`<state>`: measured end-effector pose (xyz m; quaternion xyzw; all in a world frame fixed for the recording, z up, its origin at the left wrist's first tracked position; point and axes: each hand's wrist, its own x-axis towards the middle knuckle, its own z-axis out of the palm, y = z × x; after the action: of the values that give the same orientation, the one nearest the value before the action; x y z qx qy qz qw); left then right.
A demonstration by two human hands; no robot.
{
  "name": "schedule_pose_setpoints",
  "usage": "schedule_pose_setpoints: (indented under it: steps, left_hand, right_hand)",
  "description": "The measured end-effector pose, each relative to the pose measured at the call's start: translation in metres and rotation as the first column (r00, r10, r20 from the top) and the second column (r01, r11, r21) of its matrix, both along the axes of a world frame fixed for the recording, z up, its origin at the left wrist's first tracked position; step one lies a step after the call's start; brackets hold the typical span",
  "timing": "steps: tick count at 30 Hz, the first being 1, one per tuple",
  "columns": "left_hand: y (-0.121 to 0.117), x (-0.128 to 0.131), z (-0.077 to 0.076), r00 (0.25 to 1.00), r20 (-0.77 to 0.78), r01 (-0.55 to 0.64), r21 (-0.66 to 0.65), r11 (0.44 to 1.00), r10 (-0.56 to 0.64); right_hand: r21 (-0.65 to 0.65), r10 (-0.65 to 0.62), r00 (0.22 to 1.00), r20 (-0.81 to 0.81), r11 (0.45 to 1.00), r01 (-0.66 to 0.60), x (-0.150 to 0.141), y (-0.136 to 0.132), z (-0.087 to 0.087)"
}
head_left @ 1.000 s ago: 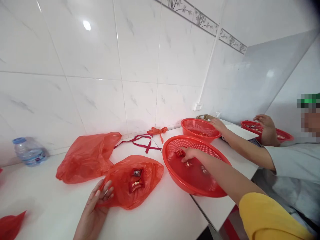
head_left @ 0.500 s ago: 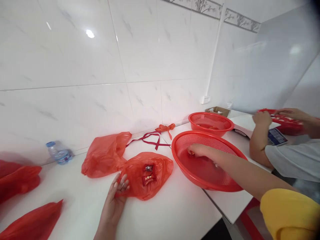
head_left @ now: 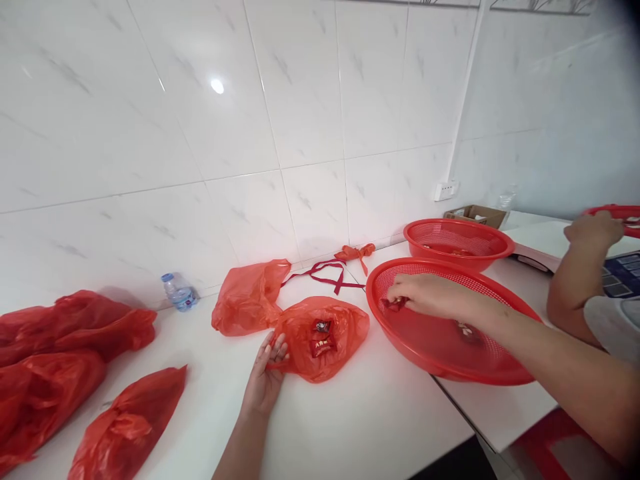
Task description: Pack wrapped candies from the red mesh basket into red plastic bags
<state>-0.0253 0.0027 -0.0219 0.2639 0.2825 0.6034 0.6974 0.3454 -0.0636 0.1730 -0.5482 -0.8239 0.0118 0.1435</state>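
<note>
My left hand (head_left: 267, 373) pinches the left edge of an open red plastic bag (head_left: 295, 343) lying on the white table. Two small wrapped snacks show inside it, a dark one (head_left: 323, 327) and a red one (head_left: 323, 345). Over the left side of the nearer red plastic basket (head_left: 415, 357), my right hand (head_left: 417, 293) is closed on a small red snack packet (head_left: 395, 304). Another wrapped snack (head_left: 469, 332) lies in that basket, partly hidden under my forearm.
Behind stands a second red basket (head_left: 457, 252), near a cardboard box (head_left: 477, 215). Red plastic bags (head_left: 250, 300) and dark red ribbon (head_left: 325, 270) lie by the wall. At left are a water bottle (head_left: 179, 293) and more bags (head_left: 127, 427). A co-worker's hand (head_left: 595, 230) is at right.
My view has swung left and down. My right hand has lifted from the bottom of the basket with a red packet showing in its fingers. My left hand stays at the bag's edge.
</note>
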Motion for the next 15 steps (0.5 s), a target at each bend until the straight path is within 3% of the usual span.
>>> schedule_pose_setpoints:
  steps: [2,4,8,11,15]
  left_hand:
    - [0.001,0.0,-0.001,1.0,0.003,0.002,-0.001,1.0,-0.002]
    - [0.002,0.0,-0.001,1.0,0.003,0.0,-0.003,1.0,0.0]
    - [0.0,0.0,0.0,1.0,-0.001,-0.003,-0.003,1.0,0.003]
    - [-0.003,-0.001,0.002,1.0,-0.005,0.008,-0.005,1.0,-0.008]
    - [-0.005,-0.003,0.002,1.0,0.003,0.023,-0.003,1.0,-0.023]
  right_hand:
    - [-0.041,0.111,0.994,-0.015,0.993,-0.111,-0.029,-0.012,0.005]
    - [-0.019,0.224,0.972,0.067,0.975,-0.223,-0.062,-0.016,-0.002]
    - [0.083,0.414,0.859,0.303,0.886,-0.456,-0.126,0.009,-0.044]
    - [0.099,0.416,0.848,0.328,0.878,-0.469,-0.161,0.042,-0.075]
    - [0.146,0.318,0.927,0.198,0.926,-0.349,-0.175,0.069,-0.096]
